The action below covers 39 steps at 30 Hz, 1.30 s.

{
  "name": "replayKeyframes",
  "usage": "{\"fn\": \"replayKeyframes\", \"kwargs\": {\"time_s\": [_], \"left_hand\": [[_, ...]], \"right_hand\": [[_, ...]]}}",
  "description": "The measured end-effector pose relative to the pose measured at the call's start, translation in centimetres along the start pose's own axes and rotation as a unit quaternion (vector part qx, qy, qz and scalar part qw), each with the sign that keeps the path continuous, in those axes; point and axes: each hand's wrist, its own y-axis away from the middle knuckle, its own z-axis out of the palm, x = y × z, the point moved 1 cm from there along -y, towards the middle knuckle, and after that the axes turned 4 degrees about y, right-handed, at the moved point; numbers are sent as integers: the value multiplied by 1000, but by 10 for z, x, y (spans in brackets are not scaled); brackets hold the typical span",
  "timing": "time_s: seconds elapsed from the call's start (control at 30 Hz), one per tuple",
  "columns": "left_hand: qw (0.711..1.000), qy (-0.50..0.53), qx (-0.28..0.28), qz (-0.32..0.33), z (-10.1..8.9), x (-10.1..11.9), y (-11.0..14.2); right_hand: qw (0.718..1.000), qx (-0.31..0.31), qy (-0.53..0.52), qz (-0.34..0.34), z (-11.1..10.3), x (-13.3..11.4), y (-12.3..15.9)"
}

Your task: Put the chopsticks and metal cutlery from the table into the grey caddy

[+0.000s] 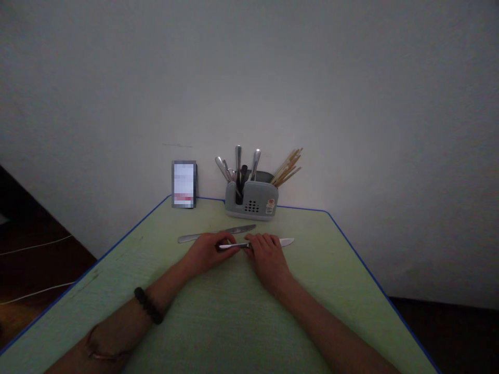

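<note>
A table knife (287,242) with a shiny metal handle lies crosswise in both my hands, low over the table. My left hand (208,252) pinches the handle between thumb and fingers. Around the middle of the same knife, my right hand (270,259) is closed, and the blade tip sticks out on its right side; the part under those fingers is hidden. Just behind my hands, a second table knife (188,238) rests on the table, its handle to the left and its blade to the right. My left fingers partly overlap it in view.
A grey cutlery holder (261,200) stands at the table's back edge, with metal cutlery (238,158) on the left and wooden chopsticks (288,167) on the right. Left of it, a phone (184,184) stands upright near the wall. The green table (218,322) has a blue edge.
</note>
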Motion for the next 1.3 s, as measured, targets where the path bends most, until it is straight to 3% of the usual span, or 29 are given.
{"fn": "replayKeyframes", "kwargs": {"time_s": [0.1, 0.2, 0.43, 0.63, 0.83, 1.0, 1.2, 1.3], "left_hand": [[997, 44, 57, 6, -7, -2, -3], [989, 93, 108, -42, -13, -7, -5], [958, 206, 167, -109, -18, -11, -9], [937, 289, 138, -139, -20, -10, -9], [966, 211, 102, -111, -20, -4, -8], [976, 167, 94, -104, -17, -5, -6], [984, 147, 85, -61, -11, -9, -6], [988, 130, 78, -31, -7, -10, -5]], "right_hand": [[999, 15, 25, 18, -1, 3, -1], [998, 32, 29, 43, -2, 4, -1], [994, 57, 22, 86, 0, 7, -2], [987, 118, -38, 100, -5, 7, 0], [962, 195, -177, 72, -6, 9, 2], [935, 241, -245, 90, -6, 10, 1], [898, 210, -360, 141, -11, 12, -1], [847, 156, -471, 191, -10, 16, -3]]}}
